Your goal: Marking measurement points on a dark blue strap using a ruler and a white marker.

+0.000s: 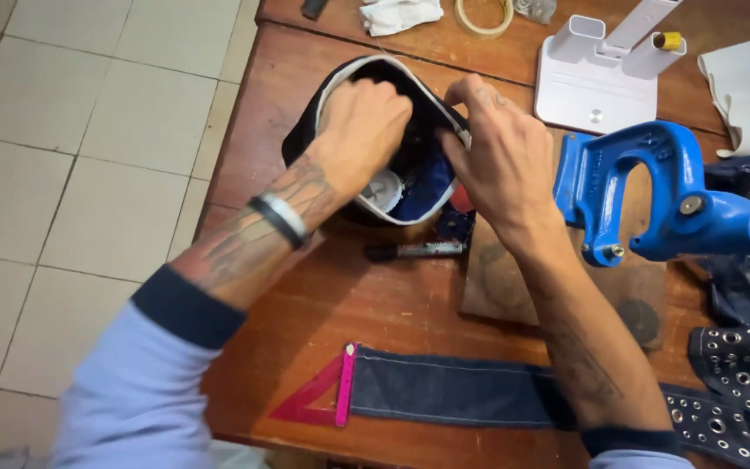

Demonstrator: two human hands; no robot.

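Denim strip [453, 393], pink set square [327, 395] on worktop [375, 304]; left hand [362, 126] inside dark pouch [340, 95], grip unclear; right hand [501, 156] pinching pouch rim.

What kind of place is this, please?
Probably a small sewing or leathercraft workshop: a blue hand press is on the wooden table, beside a denim strip and eyelet-studded fabric.

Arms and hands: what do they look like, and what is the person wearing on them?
Both arms have light lilac-blue sleeves with dark navy cuffs, pushed up. Dark tattoos cover both forearms. The left hand has black and white bands at its wrist. The right hand has small tattoo marks near its fingers.
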